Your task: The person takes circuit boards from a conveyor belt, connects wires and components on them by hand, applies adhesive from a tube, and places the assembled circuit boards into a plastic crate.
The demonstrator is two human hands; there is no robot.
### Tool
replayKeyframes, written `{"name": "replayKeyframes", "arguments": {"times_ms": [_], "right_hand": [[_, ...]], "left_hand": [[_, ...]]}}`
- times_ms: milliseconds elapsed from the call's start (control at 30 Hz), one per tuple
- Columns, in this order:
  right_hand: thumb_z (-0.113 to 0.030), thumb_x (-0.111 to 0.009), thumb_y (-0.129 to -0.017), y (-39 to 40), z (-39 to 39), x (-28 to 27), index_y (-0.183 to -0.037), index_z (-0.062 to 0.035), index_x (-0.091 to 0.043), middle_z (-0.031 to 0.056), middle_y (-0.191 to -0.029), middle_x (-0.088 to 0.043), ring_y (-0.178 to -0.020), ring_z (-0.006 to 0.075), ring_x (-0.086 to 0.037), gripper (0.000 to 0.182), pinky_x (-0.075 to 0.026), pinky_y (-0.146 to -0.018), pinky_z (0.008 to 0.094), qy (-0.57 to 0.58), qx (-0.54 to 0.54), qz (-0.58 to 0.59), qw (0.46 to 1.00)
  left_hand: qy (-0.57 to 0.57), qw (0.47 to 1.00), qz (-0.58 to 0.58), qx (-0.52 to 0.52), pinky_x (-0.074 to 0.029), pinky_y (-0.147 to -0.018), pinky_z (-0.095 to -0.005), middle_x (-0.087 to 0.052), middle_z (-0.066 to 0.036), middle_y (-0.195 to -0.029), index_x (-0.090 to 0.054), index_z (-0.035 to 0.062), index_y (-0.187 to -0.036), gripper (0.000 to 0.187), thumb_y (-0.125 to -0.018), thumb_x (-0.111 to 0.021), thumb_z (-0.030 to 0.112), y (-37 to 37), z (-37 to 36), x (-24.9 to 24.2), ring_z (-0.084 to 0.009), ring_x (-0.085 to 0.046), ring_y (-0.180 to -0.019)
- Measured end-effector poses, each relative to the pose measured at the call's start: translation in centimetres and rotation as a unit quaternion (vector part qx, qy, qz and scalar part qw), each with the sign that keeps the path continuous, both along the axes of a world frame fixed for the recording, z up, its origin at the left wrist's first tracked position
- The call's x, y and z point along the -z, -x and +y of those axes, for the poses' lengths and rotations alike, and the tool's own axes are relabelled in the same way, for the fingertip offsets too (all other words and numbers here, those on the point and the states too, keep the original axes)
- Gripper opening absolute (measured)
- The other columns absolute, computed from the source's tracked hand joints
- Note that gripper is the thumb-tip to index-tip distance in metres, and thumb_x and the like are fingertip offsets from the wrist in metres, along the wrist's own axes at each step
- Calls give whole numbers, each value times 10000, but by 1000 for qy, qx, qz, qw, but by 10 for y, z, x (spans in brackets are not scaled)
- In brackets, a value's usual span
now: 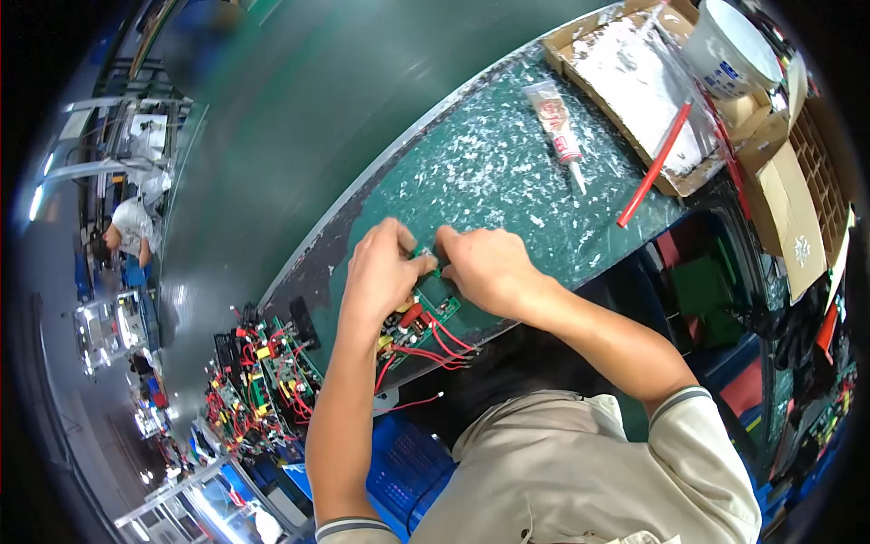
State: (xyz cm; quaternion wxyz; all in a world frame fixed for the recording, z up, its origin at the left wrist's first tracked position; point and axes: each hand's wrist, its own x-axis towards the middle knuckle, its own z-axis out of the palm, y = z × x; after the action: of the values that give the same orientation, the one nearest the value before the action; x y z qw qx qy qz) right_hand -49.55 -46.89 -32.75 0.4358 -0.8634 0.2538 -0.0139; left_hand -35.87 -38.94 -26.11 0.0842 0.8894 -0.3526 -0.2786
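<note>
Between my hands, over the speckled green bench, is a green circuit board (pixel 442 306) carrying a red part, yellow parts and several red wires that trail toward me. My left hand (pixel 379 270) is closed at the board's far left side, thumb and fingers pinched together. From the other side my right hand (pixel 489 267) has its fingers curled in at the far right edge of the same board. What lies right between the fingertips is mostly hidden.
White flecks cover the bench top (pixel 453 154). Farther along it lie a glue tube (pixel 555 127) and a red stick (pixel 654 165), which leans on a cardboard tray (pixel 675 186) of white material. A white bucket (pixel 732 54) stands behind. Many wired boards (pixel 258 385) are piled at left.
</note>
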Motion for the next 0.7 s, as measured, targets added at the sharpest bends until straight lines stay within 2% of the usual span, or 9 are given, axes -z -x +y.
{"name": "replayKeyframes", "arguments": {"times_ms": [133, 200, 233, 400, 500, 533, 600, 667, 700], "right_hand": [[-214, -715, -874, -1, -1, -6, -1077, -91, -623, 203, -883, -720, -888, 431, -692, 255, -538, -764, 531, 8, 13, 29, 999], [-223, -717, -879, 2, 0, -1, -1089, -98, -632, 204, -897, -723, -904, 428, -691, 259, -530, -771, 531, 19, 15, 0, 1000], [-223, -718, -882, 2, 0, -2, -1091, -95, -635, 203, -902, -724, -901, 425, -692, 259, -531, -767, 525, 27, 19, -2, 999], [-217, -711, -902, 9, 11, 8, -1101, -73, -644, 207, -911, -728, -882, 411, -698, 255, -529, -737, 490, 54, 56, -51, 996], [-163, -715, -908, 34, 51, -18, -990, -34, -658, 211, -870, -684, -837, 407, -677, 164, -529, -701, 465, 37, 95, -159, 982], [-130, -728, -898, 43, 70, -27, -935, -28, -682, 191, -843, -674, -780, 396, -667, 118, -526, -673, 438, 52, 32, -217, 974], [-196, -745, -892, 56, 113, -39, -950, -40, -699, 167, -861, -692, -776, 388, -682, 172, -539, -667, 452, -19, -98, -186, 977], [-269, -754, -880, 54, 157, -13, -1038, -54, -685, 158, -863, -709, -793, 360, -705, 275, -563, -677, 457, 42, -185, -135, 972], [-265, -748, -886, 44, 175, 1, -1046, -49, -680, 167, -876, -714, -795, 360, -707, 278, -565, -674, 463, 71, -202, -84, 973]], "left_hand": [[-16, 997, 15, 79, -518, -847, -470, -665, -225, -1009, -589, -14, -941, 411, -706, -846, 205, -17, 0, 11, -400, -660, -1016], [64, 990, -26, 127, -527, -677, -443, -650, -193, -827, -581, -28, -932, 402, -709, -861, 155, -20, 10, 27, -328, -694, -791], [94, 980, -69, 161, -531, -747, -470, -671, -213, -914, -606, -31, -967, 417, -707, -854, 179, -20, 11, 29, -388, -688, -851], [31, 995, -2, 97, -524, -928, -483, -678, -194, -1071, -644, 31, -1058, 483, -689, -884, 231, -23, 10, 21, -394, -639, -1113], [291, 942, -101, 136, -495, -1011, -435, -646, -195, -1183, -636, 47, -1211, 549, -764, -856, 280, -22, 45, 21, -363, -632, -1153], [385, 907, -101, 138, -488, -1024, -411, -638, -188, -1239, -643, 54, -1237, 518, -810, -829, 282, -24, 60, 10, -340, -636, -1154], [437, 898, -39, 26, -489, -1028, -373, -668, -140, -1238, -638, 41, -1270, 466, -870, -796, 218, -25, 103, -32, -243, -645, -1160], [530, 825, 143, -132, -502, -1006, -344, -689, -108, -1223, -647, 9, -1250, 402, -899, -769, 161, -22, 151, -55, -185, -646, -1153], [538, 821, 104, -161, -521, -968, -322, -693, -97, -1196, -648, -3, -1235, 329, -932, -727, 98, -18, 172, -58, -164, -653, -1115]]}}
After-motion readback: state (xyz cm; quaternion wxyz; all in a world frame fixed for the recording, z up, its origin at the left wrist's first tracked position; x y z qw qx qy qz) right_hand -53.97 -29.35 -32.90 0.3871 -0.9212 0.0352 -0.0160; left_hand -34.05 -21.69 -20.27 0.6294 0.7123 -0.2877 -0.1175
